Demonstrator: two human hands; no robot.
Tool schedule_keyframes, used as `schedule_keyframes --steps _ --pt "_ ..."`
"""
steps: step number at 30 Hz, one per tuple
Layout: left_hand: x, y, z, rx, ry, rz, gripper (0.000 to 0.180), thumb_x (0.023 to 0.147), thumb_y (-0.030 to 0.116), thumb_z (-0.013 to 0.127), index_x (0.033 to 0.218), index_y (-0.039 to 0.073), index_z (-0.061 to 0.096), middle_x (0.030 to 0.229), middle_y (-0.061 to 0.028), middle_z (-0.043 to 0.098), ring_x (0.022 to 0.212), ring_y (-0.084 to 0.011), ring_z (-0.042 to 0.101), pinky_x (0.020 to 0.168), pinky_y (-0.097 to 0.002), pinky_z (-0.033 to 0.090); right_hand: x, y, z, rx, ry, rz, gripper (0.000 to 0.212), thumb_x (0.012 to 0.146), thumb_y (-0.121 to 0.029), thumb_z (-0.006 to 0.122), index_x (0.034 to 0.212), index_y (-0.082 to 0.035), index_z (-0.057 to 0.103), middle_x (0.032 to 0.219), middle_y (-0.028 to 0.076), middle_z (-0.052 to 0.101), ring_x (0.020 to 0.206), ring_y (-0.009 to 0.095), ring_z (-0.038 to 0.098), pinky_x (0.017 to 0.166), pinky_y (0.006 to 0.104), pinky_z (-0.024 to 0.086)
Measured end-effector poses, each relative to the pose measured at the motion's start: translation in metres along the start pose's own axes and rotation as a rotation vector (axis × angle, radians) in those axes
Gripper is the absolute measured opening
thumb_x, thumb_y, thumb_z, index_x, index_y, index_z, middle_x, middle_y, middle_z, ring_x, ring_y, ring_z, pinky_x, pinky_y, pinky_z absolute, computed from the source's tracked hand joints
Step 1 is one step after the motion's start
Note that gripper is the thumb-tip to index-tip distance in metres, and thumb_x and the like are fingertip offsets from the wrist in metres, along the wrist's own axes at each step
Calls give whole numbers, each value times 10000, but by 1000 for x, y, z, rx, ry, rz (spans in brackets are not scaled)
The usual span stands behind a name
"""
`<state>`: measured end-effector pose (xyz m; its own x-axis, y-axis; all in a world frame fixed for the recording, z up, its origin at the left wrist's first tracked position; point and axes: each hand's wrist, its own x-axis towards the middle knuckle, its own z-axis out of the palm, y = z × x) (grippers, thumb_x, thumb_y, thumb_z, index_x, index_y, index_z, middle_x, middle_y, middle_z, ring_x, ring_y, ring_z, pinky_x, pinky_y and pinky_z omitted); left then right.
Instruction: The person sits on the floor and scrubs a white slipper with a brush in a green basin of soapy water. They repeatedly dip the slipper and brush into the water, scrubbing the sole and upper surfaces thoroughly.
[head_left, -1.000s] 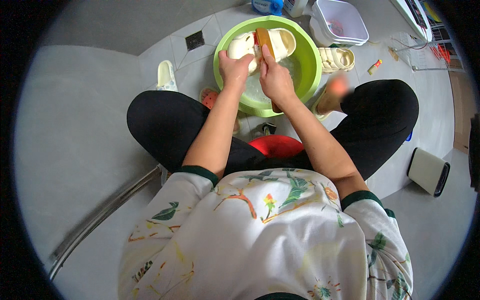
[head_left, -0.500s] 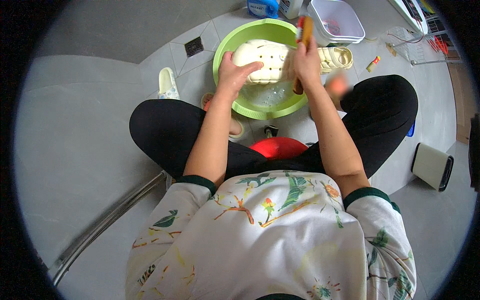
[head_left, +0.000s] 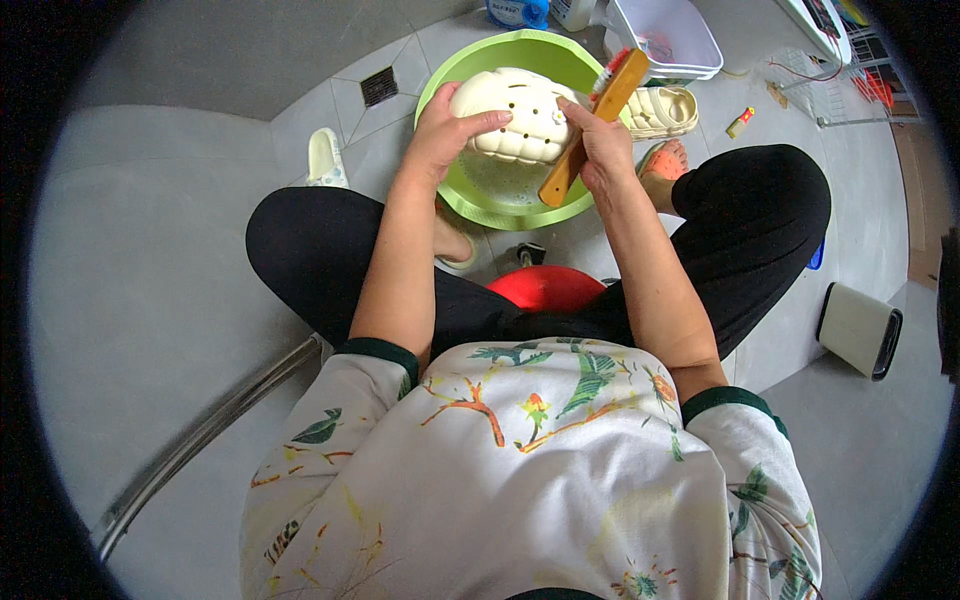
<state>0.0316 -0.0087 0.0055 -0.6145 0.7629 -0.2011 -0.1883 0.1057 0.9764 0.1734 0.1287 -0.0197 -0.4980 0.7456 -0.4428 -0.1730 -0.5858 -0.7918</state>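
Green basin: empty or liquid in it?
Not empty: sudsy liquid shows in the green basin past the near edge of the cream clog. Depth: cannot tell.

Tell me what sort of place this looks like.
Probably a bathroom or washing area: there's a dark square drain grate in the grey tiled floor, and a green basin holding foamy water.

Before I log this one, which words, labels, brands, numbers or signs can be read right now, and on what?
None legibly.
Blue bottle: white label print, too small to read.
White bottle: any print too small to read.
Cream clog and wooden brush: no lettering visible.
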Motion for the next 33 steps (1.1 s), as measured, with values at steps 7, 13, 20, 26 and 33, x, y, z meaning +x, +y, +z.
schedule_keyframes --steps 7,13,20,26,33 --pt "3 -12 3 487 134 338 726 700 241 802 1334 173 455 1272 -194 446 1199 -318 460 1021 -398 390 -5 2 8 87 -130 -183 458 742 19 735 1110 0 464 978 83 610 837 182 627 732 287 526" --pt "-4 0 31 579 352 307 720 627 326 824 1262 193 511 1243 -167 432 1168 -335 455 1013 -416 389 -19 0 10 59 -133 -195 532 740 -5 755 1152 -12 419 1019 97 597 890 188 624 784 302 530" --pt "3 -7 33 625 418 312 704 611 328 811 1238 190 521 1194 -169 466 1115 -349 472 981 -426 400 -23 -3 10 11 -154 -285 530 760 -27 753 1169 -15 416 1034 85 583 892 169 607 790 293 511" --pt "5 -11 38 790 443 351 666 633 376 770 1219 170 528 1183 -174 480 1096 -362 485 975 -432 401 -19 -3 13 -51 -159 -343 488 761 -35 751 1129 -9 432 995 76 591 866 155 599 769 281 502" --pt "16 -13 35 631 349 140 690 618 369 756 1207 115 502 1201 -185 480 1105 -376 479 977 -447 396 -16 0 13 -108 -129 -371 422 759 -24 736 1082 -4 466 962 74 603 817 141 603 724 270 506"
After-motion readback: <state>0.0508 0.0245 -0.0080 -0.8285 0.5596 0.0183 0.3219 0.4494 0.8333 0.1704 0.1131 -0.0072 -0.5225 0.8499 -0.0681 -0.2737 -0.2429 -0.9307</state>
